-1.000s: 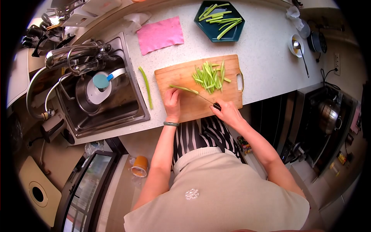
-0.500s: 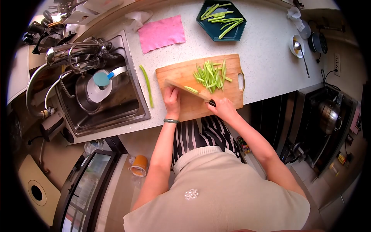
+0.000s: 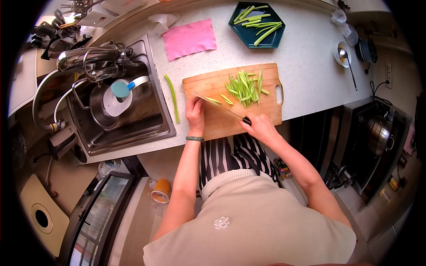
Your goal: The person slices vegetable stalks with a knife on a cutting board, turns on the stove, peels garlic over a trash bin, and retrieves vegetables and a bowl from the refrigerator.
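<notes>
Wrapping knife handle (image 3: pixel 247 120), right hand (image 3: pixel 259 126) slants blade (image 3: pixel 222 107) leftward over cutting board (image 3: pixel 208 84). Left hand (image 3: pixel 195 116) curled beside blade, fingertips perhaps tucked for safety; cannot tell if pinching anything. Long green stalk (image 3: pixel 172 98) between board and sink (image 3: pixel 164 108). Cut pieces (image 3: pixel 245 88) heaped at board's right, likely off blade's path. Beyond, stalks (image 3: pixel 268 34) on dark plate (image 3: pixel 276 41).

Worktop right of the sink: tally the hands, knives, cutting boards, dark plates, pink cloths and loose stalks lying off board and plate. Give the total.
Hands, left and right: 2
Knife: 1
Cutting board: 1
Dark plate: 1
Pink cloth: 1
Loose green stalk: 1
Total: 7
</notes>
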